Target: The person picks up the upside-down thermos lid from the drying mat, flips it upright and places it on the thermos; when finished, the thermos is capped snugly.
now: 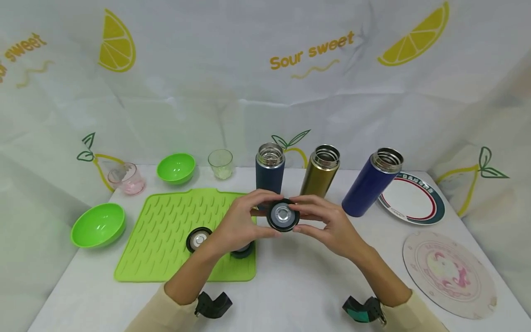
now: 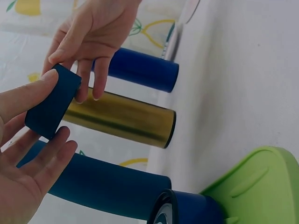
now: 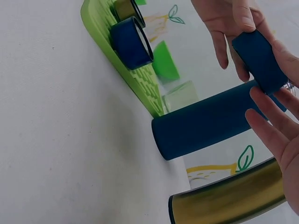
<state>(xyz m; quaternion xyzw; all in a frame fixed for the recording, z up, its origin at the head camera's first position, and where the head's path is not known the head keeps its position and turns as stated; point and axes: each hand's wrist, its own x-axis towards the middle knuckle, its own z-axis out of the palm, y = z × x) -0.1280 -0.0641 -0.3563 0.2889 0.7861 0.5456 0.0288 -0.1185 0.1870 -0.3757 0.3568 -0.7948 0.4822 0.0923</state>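
Observation:
Both hands hold one dark teal bottle lid (image 1: pixel 283 215) up over the table, its grey and metal underside turned toward the head camera. My left hand (image 1: pixel 236 223) pinches it from the left between thumb and fingers. From the right, my right hand (image 1: pixel 329 223) pinches the opposite edge. Behind the hands stand three lidless bottles: a dark teal one (image 1: pixel 269 175), a gold one (image 1: pixel 320 173) and a blue one (image 1: pixel 370 184). On the green mat (image 1: pixel 166 226) lie a gold lid (image 3: pixel 125 13) and a blue lid (image 3: pixel 131 43), partly covered by my left hand in the head view.
Two green bowls (image 1: pixel 176 169), a pink glass (image 1: pixel 132 180) and a clear greenish glass (image 1: pixel 221 164) stand around the mat's left and back. To the right are a rimmed white plate (image 1: pixel 408 199) and a round pink mat (image 1: pixel 450 276). A printed white cloth (image 1: pixel 232 55) hangs behind.

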